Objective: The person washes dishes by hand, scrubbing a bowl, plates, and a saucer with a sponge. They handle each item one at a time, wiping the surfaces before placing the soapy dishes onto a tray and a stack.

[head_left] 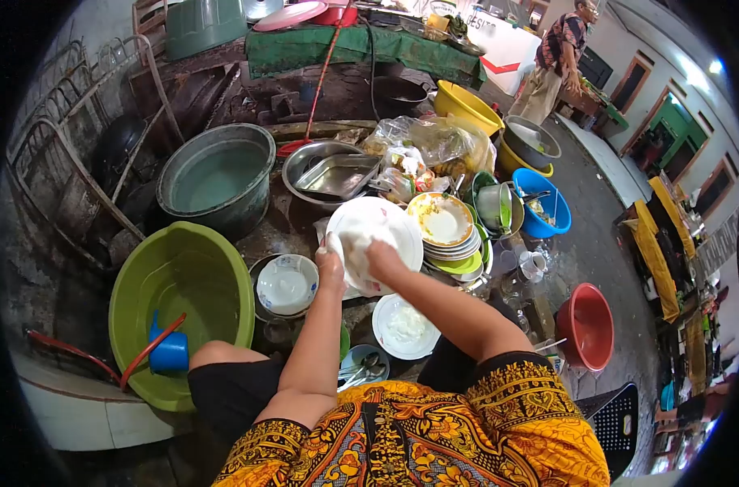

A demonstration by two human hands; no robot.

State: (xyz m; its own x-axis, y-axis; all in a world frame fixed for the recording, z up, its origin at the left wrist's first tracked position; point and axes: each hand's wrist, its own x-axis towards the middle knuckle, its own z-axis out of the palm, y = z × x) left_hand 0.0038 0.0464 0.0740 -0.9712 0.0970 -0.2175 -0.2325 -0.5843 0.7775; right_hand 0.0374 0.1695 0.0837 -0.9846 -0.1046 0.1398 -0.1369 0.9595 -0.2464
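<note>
My left hand [330, 261] grips the left rim of a white plate [395, 223], its fingers wet with suds. Pressed against the plate's soapy face, my right hand [383, 261] is closed; suds and blur hide what it holds. Below the plate lies a white dish [405, 326] with white foam in it. A stack of used plates [441, 219], the top one smeared with food, stands to the right. To the left is a bowl with a blue floral pattern [287, 284]. Spoons [363, 367] rest in a small bowl near my lap.
A green tub [241, 300] holds water and a blue dipper [168, 349]; a dark basin [265, 174] also holds water. Metal pans [330, 174], a plastic bag of waste [434, 142], a blue basin [552, 223] and a red basin [589, 329] stand around. A person [552, 61] stands back right.
</note>
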